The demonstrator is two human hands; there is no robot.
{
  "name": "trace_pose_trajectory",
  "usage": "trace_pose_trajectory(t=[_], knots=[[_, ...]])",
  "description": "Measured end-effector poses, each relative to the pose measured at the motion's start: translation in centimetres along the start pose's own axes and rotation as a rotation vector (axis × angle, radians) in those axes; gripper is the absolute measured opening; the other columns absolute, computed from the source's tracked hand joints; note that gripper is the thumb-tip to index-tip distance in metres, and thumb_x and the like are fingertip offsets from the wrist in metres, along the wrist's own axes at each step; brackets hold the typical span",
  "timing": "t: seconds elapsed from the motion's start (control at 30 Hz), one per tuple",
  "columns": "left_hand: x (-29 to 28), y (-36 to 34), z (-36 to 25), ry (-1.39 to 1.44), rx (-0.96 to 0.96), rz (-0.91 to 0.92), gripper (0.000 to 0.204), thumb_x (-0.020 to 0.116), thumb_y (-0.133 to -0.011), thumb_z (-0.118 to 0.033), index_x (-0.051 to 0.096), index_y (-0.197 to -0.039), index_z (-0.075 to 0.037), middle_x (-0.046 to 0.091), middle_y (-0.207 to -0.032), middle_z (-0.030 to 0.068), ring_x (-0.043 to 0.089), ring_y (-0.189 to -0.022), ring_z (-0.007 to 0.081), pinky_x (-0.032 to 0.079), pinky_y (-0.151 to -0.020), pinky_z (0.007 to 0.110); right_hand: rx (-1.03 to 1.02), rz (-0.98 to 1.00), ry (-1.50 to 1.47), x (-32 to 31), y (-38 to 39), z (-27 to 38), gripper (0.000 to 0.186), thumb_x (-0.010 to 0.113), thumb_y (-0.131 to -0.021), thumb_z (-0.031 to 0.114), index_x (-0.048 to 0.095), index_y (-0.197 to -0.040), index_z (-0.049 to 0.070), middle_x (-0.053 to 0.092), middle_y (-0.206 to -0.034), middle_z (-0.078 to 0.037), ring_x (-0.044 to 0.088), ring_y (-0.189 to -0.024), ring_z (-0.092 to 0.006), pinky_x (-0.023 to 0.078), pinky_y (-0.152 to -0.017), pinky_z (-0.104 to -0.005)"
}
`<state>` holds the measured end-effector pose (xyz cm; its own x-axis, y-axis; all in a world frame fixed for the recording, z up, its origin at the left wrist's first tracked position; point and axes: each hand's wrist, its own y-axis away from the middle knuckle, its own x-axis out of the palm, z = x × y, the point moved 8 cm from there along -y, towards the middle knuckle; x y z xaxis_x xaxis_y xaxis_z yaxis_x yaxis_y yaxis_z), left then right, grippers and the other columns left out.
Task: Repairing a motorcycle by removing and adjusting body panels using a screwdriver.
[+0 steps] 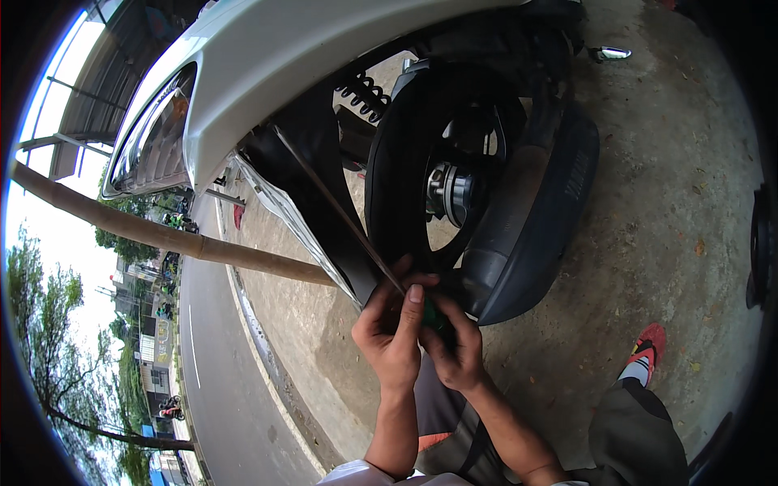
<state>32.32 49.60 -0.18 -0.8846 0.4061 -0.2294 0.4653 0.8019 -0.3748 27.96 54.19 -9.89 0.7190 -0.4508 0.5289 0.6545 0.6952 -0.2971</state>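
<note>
My left hand is closed around the lower shaft of a long thin metal tool, likely a screwdriver, with my thumb on top. My right hand grips its green handle. The shaft slants up to the left across a black splash guard beneath the white rear body of a scooter, whose clear lamp is at the left. Just beyond my hands are the black tyre and the exhaust muffler with its dark cover. The tool's far tip is hard to make out.
A bamboo pole runs behind the splash guard. At the left lie a road, its curb, trees and parked motorbikes. My foot in a red flip-flop stands on concrete at the lower right. A small chrome part sticks out at the top.
</note>
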Motion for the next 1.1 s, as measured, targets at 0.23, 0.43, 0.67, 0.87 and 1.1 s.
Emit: trace_pose_trajectory(t=[0.23,0.43,0.67,0.87,1.1], knots=[[-1.6,0.5,0.7,0.209,-0.08,-0.114,0.027,0.048,-0.093,-0.015,0.06,-0.092,0.009,0.066,-0.086,0.015,0.061,-0.084,0.0171,0.045,-0.077,0.026,0.519,-0.18,-0.76,0.5,2.7,-3.9,0.053,0.033,-0.092,0.044,0.043,-0.123,0.002,0.059,-0.088,-0.008,0.059,-0.063,-0.0157,0.046,-0.053,-0.0248],[-0.6,1.0,0.9,0.186,-0.128,-0.052,0.019,0.057,-0.087,-0.008,0.06,-0.097,0.008,0.066,-0.089,0.0138,0.061,-0.084,0.0167,0.046,-0.078,0.027,0.505,0.085,-0.826,1.6,4.1,-3.9,0.039,0.05,-0.091,0.035,0.037,-0.118,0.01,0.047,-0.071,0.0,0.043,-0.053,-0.0065,0.031,-0.04,-0.0194],[-2.4,2.1,1.6,0.019,-0.25,-0.111,0.028,0.067,-0.079,-0.005,0.06,-0.105,0.001,0.058,-0.073,0.0008,0.053,-0.064,0.0072,0.041,-0.056,0.019,0.344,0.342,0.179,1.5,3.4,1.7,0.058,0.058,-0.084,0.019,0.028,-0.129,0.0,0.055,-0.098,-0.021,0.062,-0.081,-0.0274,0.049,-0.069,-0.0368],[-1.3,3.8,4.6,0.161,-0.363,0.088,0.018,0.065,-0.081,-0.005,0.06,-0.097,0.001,0.054,-0.071,-0.001,0.049,-0.062,0.0059,0.037,-0.055,0.019,0.221,-0.171,0.267,-3.2,-0.3,13.9,0.009,0.063,-0.081,0.003,0.064,-0.083,-0.006,0.061,-0.059,-0.009,0.059,-0.049,-0.0082,0.042,-0.044,-0.0173],[0.9,11.6,10.0,0.16,-0.484,0.35,0.015,0.066,-0.08,-0.008,0.062,-0.092,0.0,0.058,-0.073,0.0013,0.049,-0.067,0.0075,0.04,-0.062,0.022,-0.005,0.061,0.037,4.4,-14.0,16.8,0.025,0.06,-0.086,0.016,0.062,-0.101,-0.004,0.062,-0.078,-0.009,0.053,-0.055,-0.0075,0.039,-0.037,-0.0192]])
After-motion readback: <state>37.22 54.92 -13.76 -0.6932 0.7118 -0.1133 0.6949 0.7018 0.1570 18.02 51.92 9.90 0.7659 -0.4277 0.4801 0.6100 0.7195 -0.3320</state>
